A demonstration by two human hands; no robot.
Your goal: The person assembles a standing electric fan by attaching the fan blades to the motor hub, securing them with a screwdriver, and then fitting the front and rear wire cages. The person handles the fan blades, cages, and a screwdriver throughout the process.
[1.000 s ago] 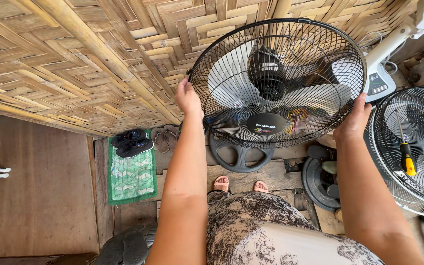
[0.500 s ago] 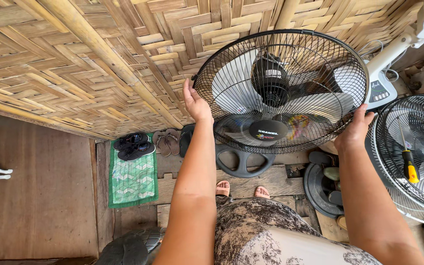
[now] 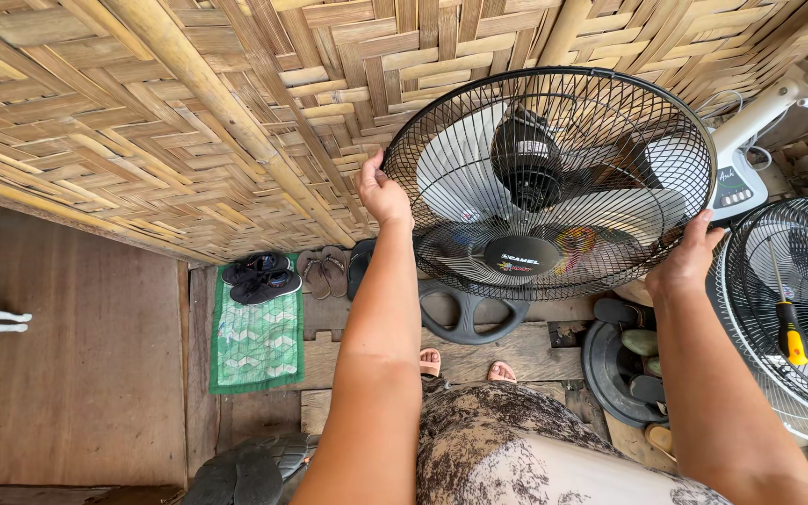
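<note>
Black wire, thin and radial, forming the round domed fan guard (image 3: 554, 182), raised in front of the woven bamboo wall (image 3: 189, 122) and well above the plank floor (image 3: 67, 355). Gripped at both rims: left hand (image 3: 383, 196) curled over the left edge with fingers hooked on the outer ring, right hand (image 3: 686, 262) cupped against the lower right edge, thumb on the ring. Pale translucent plastic blades (image 3: 479, 159) and a dark motor hub (image 3: 527, 159) visible through the mesh; a round black centre badge (image 3: 521, 254) low on the grille.

Likely trouble, judged from the grip: held only at two points of a slim ring, so prone to tipping forward or twisting if either hand slackens. Thin wires easy to bend or to pinch a fingertip between. A drop would land near the bare toes in tan sandals (image 3: 465, 363) directly beneath, or on the dark moulded plastic fan base (image 3: 468, 323) on the floor. Close on the right, a second wire-caged fan (image 3: 797, 309) with a yellow-handled screwdriver (image 3: 790, 329) resting on its grille, apt to be knocked loose by a swing of the right elbow.

Elsewhere: flat split-bamboo weave, glossy tan; rough brown boards; a green patterned mat (image 3: 256, 339) with dark shoes (image 3: 256, 279) at its far end.
</note>
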